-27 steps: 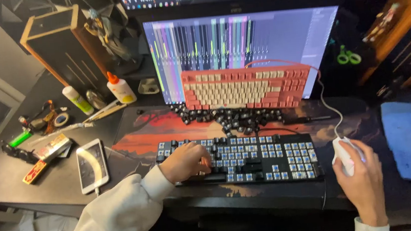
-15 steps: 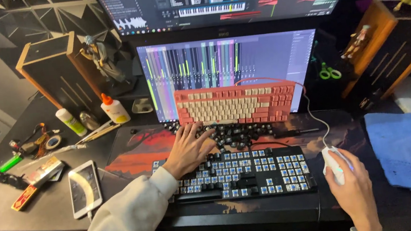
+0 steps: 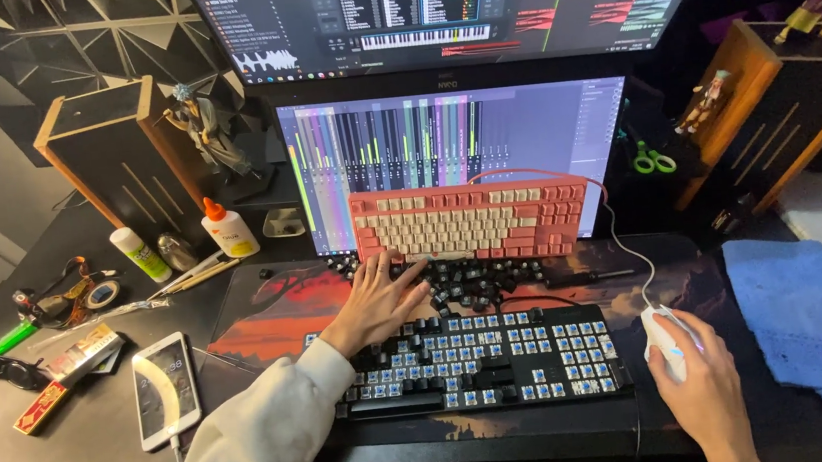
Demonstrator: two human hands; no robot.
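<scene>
We are reaching our left hand [image 3: 375, 302], fingers spread flat, into the loose keycaps [image 3: 467, 286] between both keyboards; best picking one cap at a time. Right hand [image 3: 705, 396] is cupping the mouse [image 3: 664, 335].

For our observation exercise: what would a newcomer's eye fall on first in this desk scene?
Probably the pink keyboard, propped against the lower monitor at the centre, above a heap of loose dark keycaps. The left hand reaches to that heap's edge over a black keyboard with many bare blue switches, while the right hand rests on a white mouse.
</scene>
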